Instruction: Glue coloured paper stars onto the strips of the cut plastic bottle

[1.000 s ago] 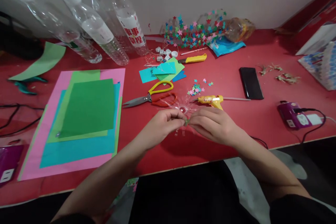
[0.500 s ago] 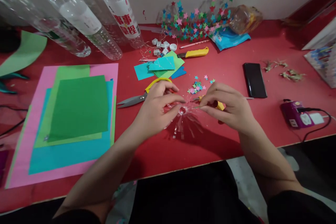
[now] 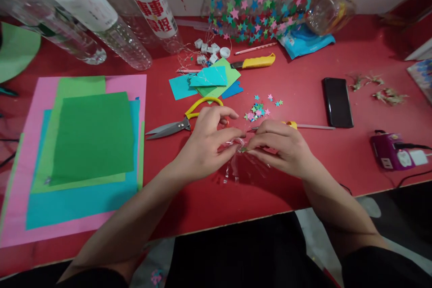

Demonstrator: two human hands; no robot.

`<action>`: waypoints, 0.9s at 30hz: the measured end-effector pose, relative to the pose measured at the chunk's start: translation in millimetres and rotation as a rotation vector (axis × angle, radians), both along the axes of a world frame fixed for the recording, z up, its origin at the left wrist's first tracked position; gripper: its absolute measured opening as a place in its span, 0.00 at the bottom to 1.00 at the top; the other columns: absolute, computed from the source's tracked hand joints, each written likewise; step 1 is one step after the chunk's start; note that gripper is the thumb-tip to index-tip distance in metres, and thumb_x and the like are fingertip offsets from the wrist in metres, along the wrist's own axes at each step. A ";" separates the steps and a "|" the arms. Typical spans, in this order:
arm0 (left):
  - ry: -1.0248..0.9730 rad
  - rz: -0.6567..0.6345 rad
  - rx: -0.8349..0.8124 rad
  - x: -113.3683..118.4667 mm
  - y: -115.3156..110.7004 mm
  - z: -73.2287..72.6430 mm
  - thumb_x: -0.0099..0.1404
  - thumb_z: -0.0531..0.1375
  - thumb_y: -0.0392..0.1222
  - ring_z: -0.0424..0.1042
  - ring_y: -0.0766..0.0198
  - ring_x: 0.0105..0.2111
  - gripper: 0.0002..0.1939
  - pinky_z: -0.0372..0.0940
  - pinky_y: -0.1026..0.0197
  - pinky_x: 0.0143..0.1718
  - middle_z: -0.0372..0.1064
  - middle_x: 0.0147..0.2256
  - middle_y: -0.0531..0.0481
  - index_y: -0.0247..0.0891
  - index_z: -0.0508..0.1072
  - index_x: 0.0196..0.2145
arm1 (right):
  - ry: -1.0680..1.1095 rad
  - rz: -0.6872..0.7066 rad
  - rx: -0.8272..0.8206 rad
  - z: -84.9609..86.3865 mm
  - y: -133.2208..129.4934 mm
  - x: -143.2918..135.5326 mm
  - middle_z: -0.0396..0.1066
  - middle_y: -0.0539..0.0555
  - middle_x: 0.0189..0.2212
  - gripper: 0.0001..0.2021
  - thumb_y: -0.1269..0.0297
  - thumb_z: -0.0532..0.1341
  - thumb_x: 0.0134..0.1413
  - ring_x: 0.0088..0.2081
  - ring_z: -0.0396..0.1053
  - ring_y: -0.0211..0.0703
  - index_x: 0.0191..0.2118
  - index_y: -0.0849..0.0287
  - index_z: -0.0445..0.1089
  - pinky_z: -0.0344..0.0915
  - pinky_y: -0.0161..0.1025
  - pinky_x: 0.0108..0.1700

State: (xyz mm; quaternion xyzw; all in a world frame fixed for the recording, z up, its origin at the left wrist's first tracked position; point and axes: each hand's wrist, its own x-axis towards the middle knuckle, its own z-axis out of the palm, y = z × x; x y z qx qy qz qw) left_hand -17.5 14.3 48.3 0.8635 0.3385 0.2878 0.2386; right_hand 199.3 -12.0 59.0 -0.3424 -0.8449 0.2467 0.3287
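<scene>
Close to the table's front edge, my left hand (image 3: 204, 146) pinches the rim of a clear plastic piece cut into thin strips (image 3: 227, 172); its strips spread over the red tabletop. My right hand (image 3: 283, 146) has thumb and finger closed on a tiny green piece (image 3: 242, 149), pressed against the plastic beside the left fingertips. The piece's exact shape is too small to make out. Grey scissors with yellow handles (image 3: 170, 128) lie by my left hand. Several small paper stars (image 3: 257, 111) are scattered just beyond my hands. A yellow tool (image 3: 292, 124) is partly hidden behind my right hand.
Stacked coloured paper sheets (image 3: 94, 139) lie at left, below large plastic bottles (image 3: 153, 9). Behind are paper scraps (image 3: 209, 76), a yellow cutter (image 3: 258, 60) and a star-covered clear bottle (image 3: 256, 13). A phone (image 3: 337, 102) and purple power adapter (image 3: 389, 150) are at right.
My right hand has moved left and slightly down, bringing the tiny green piece against the clear plastic. Both hands are now nearly touching. The camera view has shifted slightly.
</scene>
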 end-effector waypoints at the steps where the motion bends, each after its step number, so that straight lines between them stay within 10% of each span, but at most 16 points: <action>1: -0.006 0.004 -0.003 0.0 0.4 -1.9 0.65 0.61 0.38 0.62 0.56 0.49 0.06 0.63 0.50 0.51 0.63 0.50 0.44 0.41 0.77 0.40 | 0.001 0.004 0.000 -0.8 0.1 -0.3 0.67 0.50 0.30 0.02 0.69 0.61 0.61 0.33 0.65 0.35 0.37 0.59 0.71 0.63 0.34 0.35; 27: -0.001 0.004 -0.030 1.0 -1.2 0.1 0.62 0.60 0.31 0.64 0.57 0.48 0.07 0.66 0.54 0.46 0.66 0.48 0.46 0.41 0.76 0.33 | -0.184 -0.063 0.324 -17.3 -8.7 0.1 0.72 0.53 0.31 0.09 0.75 0.61 0.56 0.33 0.65 0.42 0.43 0.59 0.70 0.63 0.42 0.34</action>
